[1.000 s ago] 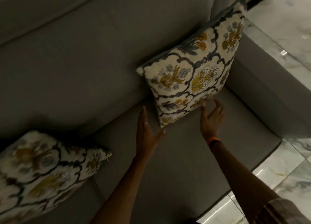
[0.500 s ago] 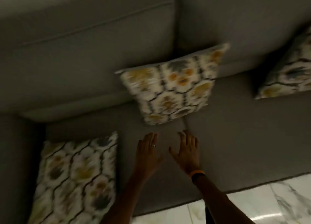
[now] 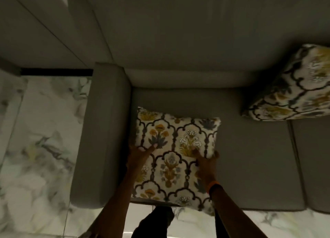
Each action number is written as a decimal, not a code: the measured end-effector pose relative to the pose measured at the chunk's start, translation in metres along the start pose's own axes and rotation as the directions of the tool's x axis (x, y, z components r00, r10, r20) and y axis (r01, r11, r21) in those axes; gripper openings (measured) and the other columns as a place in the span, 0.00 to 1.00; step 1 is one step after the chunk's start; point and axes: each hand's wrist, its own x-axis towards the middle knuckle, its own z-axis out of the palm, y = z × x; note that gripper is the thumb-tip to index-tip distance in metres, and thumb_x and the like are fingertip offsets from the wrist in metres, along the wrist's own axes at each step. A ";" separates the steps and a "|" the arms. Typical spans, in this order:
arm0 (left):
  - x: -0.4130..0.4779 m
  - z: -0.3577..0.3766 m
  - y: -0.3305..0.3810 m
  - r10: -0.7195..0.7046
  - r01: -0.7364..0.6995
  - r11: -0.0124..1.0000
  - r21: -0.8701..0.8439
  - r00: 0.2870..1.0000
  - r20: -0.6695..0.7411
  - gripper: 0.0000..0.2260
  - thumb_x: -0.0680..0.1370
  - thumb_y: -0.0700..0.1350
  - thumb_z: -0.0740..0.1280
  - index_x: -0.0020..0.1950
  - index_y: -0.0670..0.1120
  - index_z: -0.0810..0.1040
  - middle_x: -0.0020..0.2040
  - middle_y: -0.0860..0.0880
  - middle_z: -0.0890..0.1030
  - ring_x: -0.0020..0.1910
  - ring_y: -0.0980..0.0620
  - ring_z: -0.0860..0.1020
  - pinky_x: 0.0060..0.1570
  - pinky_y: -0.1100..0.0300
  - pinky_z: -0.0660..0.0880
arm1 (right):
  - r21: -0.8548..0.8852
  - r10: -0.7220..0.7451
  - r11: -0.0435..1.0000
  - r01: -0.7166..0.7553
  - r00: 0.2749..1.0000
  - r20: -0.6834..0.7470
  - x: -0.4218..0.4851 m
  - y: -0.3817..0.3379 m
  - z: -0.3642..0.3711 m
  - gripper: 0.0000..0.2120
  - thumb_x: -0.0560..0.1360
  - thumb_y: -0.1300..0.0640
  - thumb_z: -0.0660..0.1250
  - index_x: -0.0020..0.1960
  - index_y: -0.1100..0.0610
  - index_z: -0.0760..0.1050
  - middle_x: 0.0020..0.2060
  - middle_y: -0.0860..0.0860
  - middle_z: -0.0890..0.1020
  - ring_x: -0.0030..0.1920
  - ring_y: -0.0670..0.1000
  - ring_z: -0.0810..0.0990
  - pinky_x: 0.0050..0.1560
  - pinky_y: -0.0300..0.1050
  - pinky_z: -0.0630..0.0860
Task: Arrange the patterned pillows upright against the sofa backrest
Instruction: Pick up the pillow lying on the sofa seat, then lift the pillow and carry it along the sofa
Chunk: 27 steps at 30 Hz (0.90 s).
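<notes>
Clearly, in the head view, the left hand (image 3: 138, 154) and right hand (image 3: 205, 163) are each closing on a side edge of the square cream cushion with blue-and-mustard flower arches (image 3: 174, 157), which is lying flat on the grey fabric sofa seat (image 3: 250, 157), just inside the padded grey armrest (image 3: 103, 134) beyond the left grip. Up and to the right of the right grip, a second matching patterned cushion (image 3: 294, 87) is already leaning against the grey backrest (image 3: 178, 41), so I judge the flat one is yet to be stood up.
</notes>
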 end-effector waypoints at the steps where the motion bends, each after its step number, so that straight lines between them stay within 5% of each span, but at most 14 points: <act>1: 0.006 -0.008 0.003 -0.089 0.096 0.990 -0.108 0.993 0.075 0.64 0.56 0.67 0.80 0.81 0.50 0.48 0.78 0.41 0.63 0.75 0.38 0.67 0.72 0.39 0.67 | 0.019 0.016 1.000 -0.016 1.000 0.016 0.001 -0.003 0.001 0.43 0.73 0.47 0.80 0.80 0.50 0.62 0.72 0.54 0.76 0.64 0.60 0.80 0.62 0.63 0.79; 4: 0.009 -0.022 0.019 -0.024 0.057 0.977 -0.205 0.987 0.159 0.56 0.61 0.61 0.81 0.81 0.47 0.56 0.77 0.42 0.66 0.74 0.41 0.69 0.72 0.45 0.69 | 0.008 -0.047 0.999 0.046 0.992 0.116 0.010 -0.025 0.001 0.41 0.71 0.40 0.80 0.78 0.46 0.65 0.72 0.46 0.76 0.71 0.56 0.77 0.66 0.64 0.78; 7: 0.004 -0.037 0.051 0.275 -0.282 0.906 -0.315 0.959 -0.069 0.56 0.58 0.60 0.80 0.80 0.48 0.56 0.76 0.46 0.68 0.72 0.46 0.70 0.68 0.50 0.71 | 0.052 -0.265 0.964 0.261 0.953 0.146 0.004 -0.081 0.010 0.35 0.74 0.46 0.78 0.76 0.44 0.66 0.66 0.42 0.80 0.65 0.49 0.83 0.60 0.55 0.84; 10: 0.014 -0.058 0.097 0.499 -0.570 0.790 -0.226 0.811 -0.305 0.61 0.54 0.69 0.78 0.79 0.45 0.56 0.77 0.46 0.65 0.76 0.47 0.66 0.73 0.49 0.67 | 0.110 -0.476 0.879 0.465 0.870 0.128 0.007 -0.134 0.020 0.41 0.74 0.49 0.79 0.81 0.47 0.62 0.73 0.47 0.78 0.70 0.46 0.81 0.65 0.50 0.81; 14: 0.058 -0.077 0.140 0.599 -0.634 0.762 -0.130 0.767 -0.228 0.60 0.55 0.67 0.79 0.78 0.43 0.58 0.77 0.50 0.63 0.75 0.53 0.66 0.73 0.64 0.67 | -0.009 -0.583 0.802 0.597 0.785 0.211 0.035 -0.183 0.040 0.48 0.72 0.63 0.81 0.78 0.48 0.51 0.70 0.36 0.68 0.64 0.23 0.73 0.64 0.29 0.75; 17: 0.079 -0.077 0.148 0.635 -0.636 0.768 -0.075 0.772 -0.037 0.50 0.63 0.53 0.84 0.78 0.44 0.61 0.77 0.46 0.68 0.75 0.50 0.68 0.75 0.53 0.67 | -0.117 -0.562 0.781 0.614 0.772 0.298 0.054 -0.186 0.054 0.60 0.60 0.38 0.86 0.80 0.60 0.60 0.74 0.54 0.75 0.74 0.49 0.76 0.73 0.54 0.76; 18: 0.081 -0.074 0.149 0.626 -0.626 0.778 -0.047 0.780 -0.016 0.47 0.66 0.46 0.83 0.78 0.44 0.60 0.77 0.45 0.67 0.76 0.48 0.66 0.76 0.53 0.63 | -0.136 -0.553 0.775 0.617 0.767 0.325 0.062 -0.182 0.056 0.60 0.59 0.39 0.86 0.80 0.62 0.61 0.74 0.57 0.76 0.74 0.54 0.76 0.73 0.59 0.76; 21: 0.084 -0.071 0.154 0.603 -0.611 0.784 -0.109 0.792 -0.094 0.46 0.66 0.51 0.82 0.78 0.47 0.61 0.74 0.51 0.68 0.74 0.53 0.66 0.76 0.51 0.63 | -0.114 -0.557 0.791 0.600 0.786 0.269 0.065 -0.189 0.060 0.57 0.62 0.56 0.88 0.81 0.59 0.58 0.74 0.54 0.75 0.74 0.53 0.75 0.73 0.50 0.77; 24: 0.081 -0.068 0.157 0.549 -0.566 0.813 -0.137 0.823 -0.146 0.53 0.62 0.66 0.78 0.80 0.49 0.57 0.78 0.51 0.64 0.76 0.54 0.63 0.76 0.54 0.61 | -0.082 -0.557 0.807 0.585 0.800 0.224 0.070 -0.185 0.060 0.59 0.61 0.50 0.87 0.81 0.50 0.55 0.73 0.50 0.76 0.73 0.50 0.76 0.70 0.41 0.77; 27: 0.071 -0.052 0.152 0.491 -0.509 0.852 -0.123 0.858 -0.152 0.46 0.73 0.48 0.77 0.81 0.43 0.51 0.81 0.44 0.58 0.78 0.50 0.60 0.77 0.54 0.58 | -0.126 -0.490 0.836 0.534 0.830 0.266 0.071 -0.171 0.056 0.59 0.66 0.52 0.86 0.85 0.53 0.51 0.79 0.54 0.71 0.77 0.54 0.72 0.74 0.50 0.73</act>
